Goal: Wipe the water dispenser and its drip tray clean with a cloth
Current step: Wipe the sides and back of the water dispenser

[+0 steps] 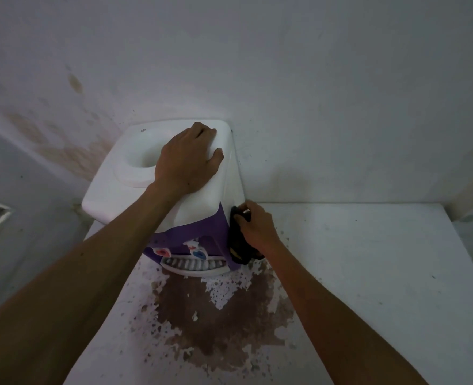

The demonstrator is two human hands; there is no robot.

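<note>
No readable text, label, brand or number shows anywhere.

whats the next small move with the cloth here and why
Probably slide the dark cloth down the dispenser's right side: the right hand presses it there while the left hand steadies the top. The drip tray is not yet touched.
</note>
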